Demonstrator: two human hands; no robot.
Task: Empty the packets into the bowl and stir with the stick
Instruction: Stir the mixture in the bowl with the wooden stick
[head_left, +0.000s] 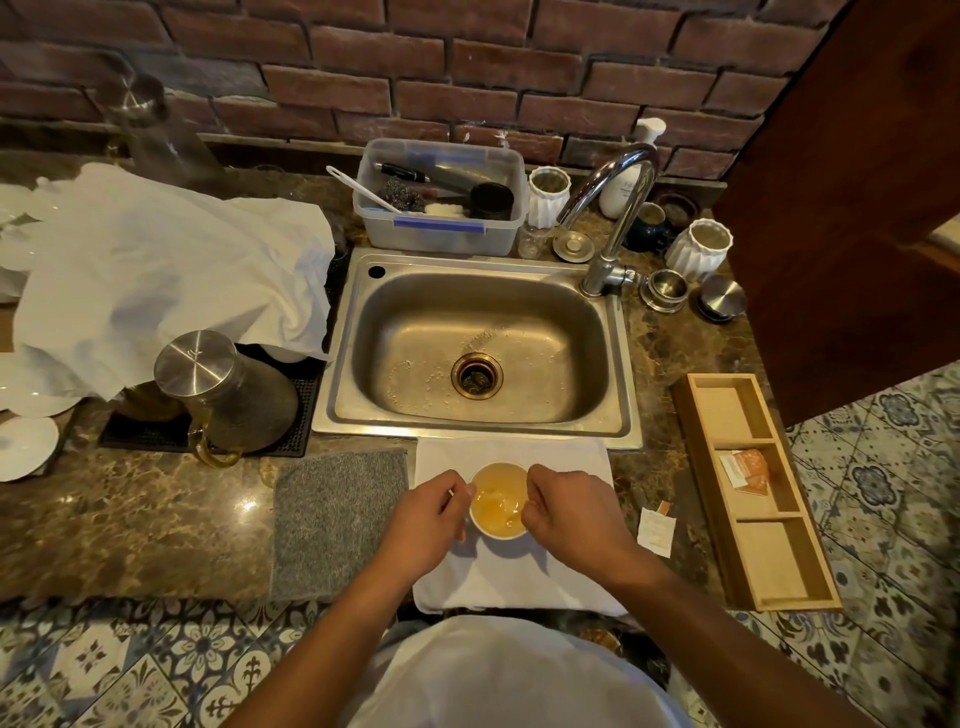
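Note:
A small white bowl (500, 531) of yellowish liquid stands on a white cloth (514, 453) at the counter's front edge. My left hand (423, 522) curls against the bowl's left rim and holds it. My right hand (569, 512) is at the right rim, its fingertips pinched together over the liquid as on a thin stick, which is too blurred to make out. The liquid's surface looks swirled. A torn white packet (655, 531) lies on the counter right of the cloth. More packets (748, 467) sit in the middle compartment of a wooden tray (810, 561).
A steel sink (483, 343) with a tap (613, 208) lies just behind the cloth. A grey mat (337, 519) is to the left, and a lidded glass jug (218, 395) stands on a black mat. Cups and a plastic tub (441, 228) line the brick wall.

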